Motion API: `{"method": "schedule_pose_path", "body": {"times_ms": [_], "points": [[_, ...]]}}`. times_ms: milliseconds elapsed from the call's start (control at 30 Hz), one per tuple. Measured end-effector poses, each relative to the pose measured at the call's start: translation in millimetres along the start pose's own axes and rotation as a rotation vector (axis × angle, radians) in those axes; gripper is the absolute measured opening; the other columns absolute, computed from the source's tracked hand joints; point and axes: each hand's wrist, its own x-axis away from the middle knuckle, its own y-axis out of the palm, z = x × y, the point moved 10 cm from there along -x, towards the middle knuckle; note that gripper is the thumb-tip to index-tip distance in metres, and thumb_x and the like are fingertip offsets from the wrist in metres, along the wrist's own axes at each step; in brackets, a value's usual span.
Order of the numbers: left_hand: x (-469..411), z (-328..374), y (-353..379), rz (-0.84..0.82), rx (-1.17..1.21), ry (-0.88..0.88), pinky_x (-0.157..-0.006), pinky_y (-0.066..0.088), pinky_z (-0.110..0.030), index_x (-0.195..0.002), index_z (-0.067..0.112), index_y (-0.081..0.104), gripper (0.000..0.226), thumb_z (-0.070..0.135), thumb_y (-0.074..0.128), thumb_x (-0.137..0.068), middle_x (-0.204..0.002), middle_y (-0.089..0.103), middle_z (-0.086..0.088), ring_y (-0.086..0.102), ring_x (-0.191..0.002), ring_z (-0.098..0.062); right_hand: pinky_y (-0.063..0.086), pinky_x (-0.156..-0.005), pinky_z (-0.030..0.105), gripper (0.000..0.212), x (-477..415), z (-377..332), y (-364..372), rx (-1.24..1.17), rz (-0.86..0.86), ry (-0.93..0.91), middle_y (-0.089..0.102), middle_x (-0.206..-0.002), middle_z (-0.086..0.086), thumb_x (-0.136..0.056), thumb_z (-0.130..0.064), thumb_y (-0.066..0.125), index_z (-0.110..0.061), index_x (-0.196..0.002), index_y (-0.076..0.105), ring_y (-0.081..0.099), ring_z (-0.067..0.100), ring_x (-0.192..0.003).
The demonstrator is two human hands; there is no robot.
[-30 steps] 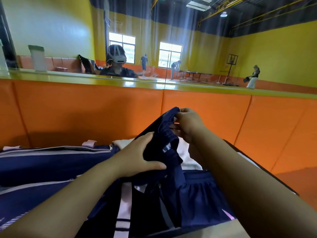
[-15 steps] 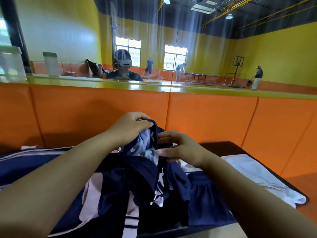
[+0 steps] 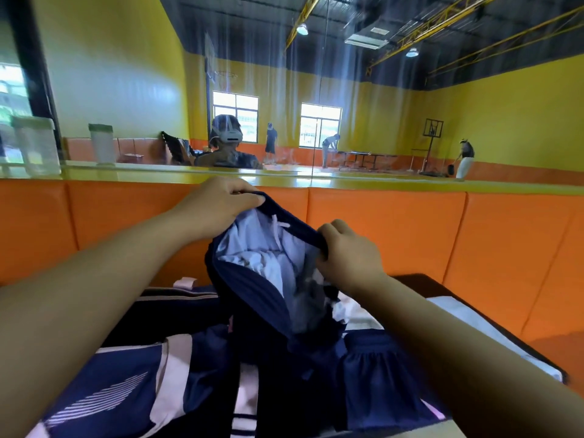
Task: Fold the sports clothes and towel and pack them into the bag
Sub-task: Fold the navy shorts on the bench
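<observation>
- Seen from the person's own head, both bare forearms reach forward over a table [image 3: 420, 281] piled with sports clothes.
- The left hand [image 3: 218, 205] is raised at centre, its fingers and thumb curled round the far-left end of the waistband of a pair of navy shorts [image 3: 252, 295].
- The right hand [image 3: 350, 254], lower and to the right, clenches the other end of the same waistband in curled fingers.
- The shorts hang in the air between the two hands, above the pile. The waistband is pulled open, showing a pale lining and a white drawstring inside.
- A navy and pale pink jersey [image 3: 126, 384] lies crumpled on the near left of the table, under the left forearm.
- A second navy garment [image 3: 379, 374] with a gathered edge lies near centre-right, just below the hanging shorts.
- A white towel [image 3: 458, 314] lies flat on the right side of the table, beside the right forearm.
- A dark navy bag [image 3: 170, 311] with pale piping sits on the far left, behind the jersey.
- An orange padded wall [image 3: 410, 235] runs behind the table, topped by a yellow ledge [image 3: 347, 181].
- Above the ledge, a wide mirror [image 3: 126, 90] reflects a yellow-walled sports hall with distant figures.
</observation>
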Motion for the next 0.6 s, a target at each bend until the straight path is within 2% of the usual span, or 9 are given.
{"method": "schedule_pose_path", "body": {"times_ms": [100,233,333,433,533,600], "points": [[2,5,-24,0.06,-0.139,0.032,-0.068,0.039,-0.022,-0.095,0.02,0.07,0.014,0.029,0.059,-0.091,-0.095,0.065,0.003,0.057,-0.081,-0.01,0.037,-0.057,0.033,0.022,-11,12,-9,0.087,-0.015,0.015,0.047,-0.111,0.007,-0.089,-0.017,0.051,-0.015,-0.11,0.056,0.056,0.035,-0.084],[4,-1,-55,0.073,-0.289,0.046,-0.066,0.039,-0.025,-0.089,0.018,0.07,0.012,0.029,0.067,-0.086,-0.089,0.066,0.0,0.059,-0.082,-0.014,0.046,-0.064,0.034,0.024,-27,37,-38,-0.008,0.018,0.074,0.051,-0.108,0.006,-0.084,-0.011,0.057,-0.021,-0.106,0.062,0.057,0.033,-0.091],[7,-9,-67,0.028,-0.404,0.068,-0.07,0.04,-0.032,-0.088,0.017,0.068,0.009,0.025,0.069,-0.085,-0.091,0.065,-0.001,0.056,-0.081,-0.011,0.044,-0.063,0.036,0.017,-37,41,-65,-0.033,0.058,0.024,0.057,-0.102,0.005,-0.082,-0.01,0.06,-0.02,-0.094,0.052,0.055,0.031,-0.084],[8,-15,-71,-0.045,-0.52,0.077,-0.074,0.044,-0.034,-0.089,0.018,0.066,0.005,0.019,0.068,-0.085,-0.092,0.066,-0.001,0.057,-0.083,-0.014,0.045,-0.062,0.04,0.027,-44,37,-79,-0.077,-0.014,-0.041,0.06,-0.092,0.009,-0.081,-0.013,0.065,-0.018,-0.088,0.04,0.053,0.032,-0.077],[9,-17,-72,-0.122,-0.567,0.064,-0.076,0.05,-0.04,-0.09,0.031,0.058,0.023,0.008,0.061,-0.086,-0.094,0.064,0.0,0.059,-0.085,-0.02,0.04,-0.056,0.035,0.03,-49,37,-96,-0.069,-0.039,-0.047,0.057,-0.084,0.012,-0.082,-0.014,0.066,-0.016,-0.084,0.036,0.049,0.029,-0.069],[12,-14,-73,-0.143,-0.558,0.064,-0.071,0.048,-0.04,-0.086,0.036,0.048,0.035,0.004,0.061,-0.085,-0.093,0.059,0.001,0.056,-0.079,-0.02,0.041,-0.05,0.035,0.028,-51,36,-105,-0.116,-0.046,-0.031,0.055,-0.079,0.013,-0.083,-0.008,0.064,-0.013,-0.082,0.036,0.056,0.03,-0.063]]}}
